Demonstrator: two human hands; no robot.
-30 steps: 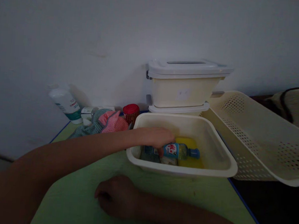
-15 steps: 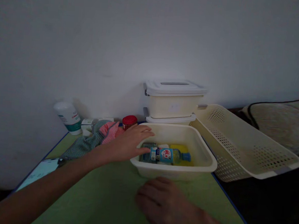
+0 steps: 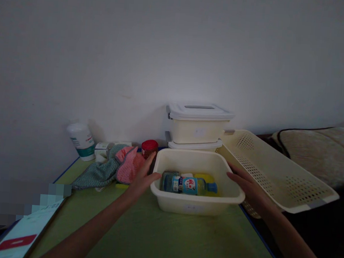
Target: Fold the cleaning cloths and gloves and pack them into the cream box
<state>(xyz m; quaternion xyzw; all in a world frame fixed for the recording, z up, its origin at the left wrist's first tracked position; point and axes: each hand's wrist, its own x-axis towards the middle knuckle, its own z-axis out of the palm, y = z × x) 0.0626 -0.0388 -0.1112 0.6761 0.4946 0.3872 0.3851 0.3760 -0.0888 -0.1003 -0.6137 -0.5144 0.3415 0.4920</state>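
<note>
A cream plastic basin [image 3: 196, 204] stands on the green table top. Inside it lies a bottle with a blue label [image 3: 187, 184], beside a yellow item [image 3: 204, 177] and a dark item at the left end. My left hand [image 3: 142, 178] is pressed against the basin's left wall, thumb hooked over the rim. My right hand [image 3: 247, 185] lies on the basin's right rim, fingers curled on the edge. Both hands hold the basin from opposite sides.
Two lidded white boxes [image 3: 198, 127] are stacked against the wall behind the basin. A perforated cream basket [image 3: 277, 171] leans at the right. A red-capped jar [image 3: 149, 147], pink and green cloths [image 3: 113, 168] and a white bottle [image 3: 80, 140] sit at the left. A phone [image 3: 26, 234] lies near the front left.
My left hand let go of the bottle, came out of the basin and moved to its left wall. My right hand rose from the table to the right rim. The view pulled back.
</note>
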